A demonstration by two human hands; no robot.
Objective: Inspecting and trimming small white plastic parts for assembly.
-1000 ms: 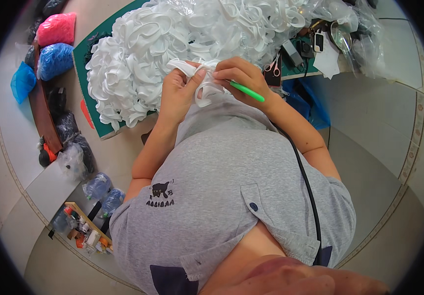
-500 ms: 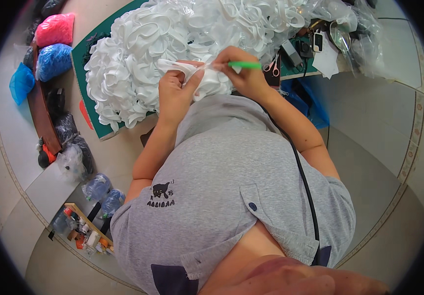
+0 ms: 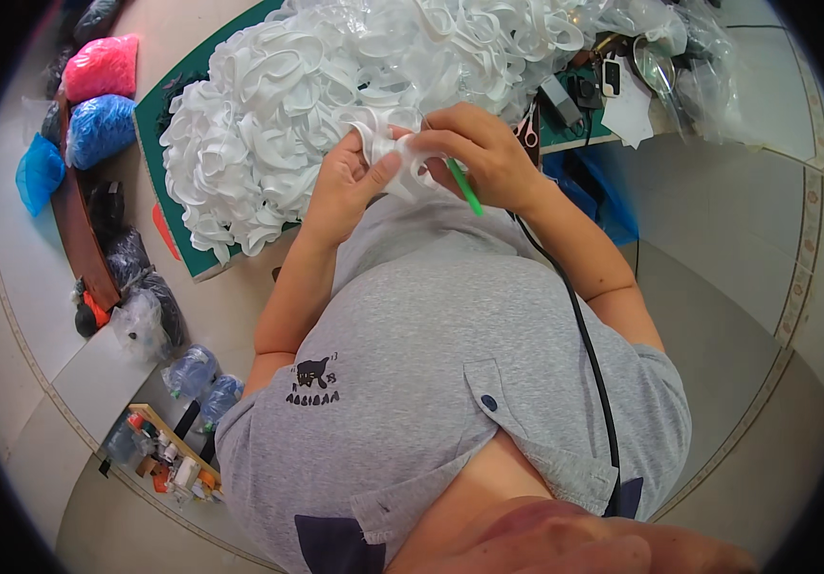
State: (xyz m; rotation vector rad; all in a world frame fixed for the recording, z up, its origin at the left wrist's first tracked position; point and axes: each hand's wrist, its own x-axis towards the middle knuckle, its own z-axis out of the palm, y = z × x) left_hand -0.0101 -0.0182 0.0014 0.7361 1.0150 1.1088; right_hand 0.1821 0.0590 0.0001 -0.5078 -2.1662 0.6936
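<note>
My left hand [image 3: 345, 191] is closed on a white looped band [image 3: 371, 122], its thumb pressed against the band in front of the pile. My right hand [image 3: 488, 153] grips a slim tool with a bright green handle [image 3: 465, 187], and its fingers also meet the white band. The handle slants down toward my lap. The tool's working end is hidden, so I cannot tell its exact kind. Right behind both hands rises a big heap of similar white looped bands [image 3: 268, 124].
The heap lies on a green-topped table [image 3: 149, 120]. Pink-handled scissors [image 3: 527, 129], a grey adapter [image 3: 562, 103] and clear plastic bags [image 3: 718, 86] are at its right. A blue bag [image 3: 589, 196] hangs below. Pink [image 3: 101, 67] and blue [image 3: 101, 126] bags line the left.
The green handle has swung from pointing right to pointing down toward me. My right hand has turned and come closer to the left, and the white band has shifted between them.
</note>
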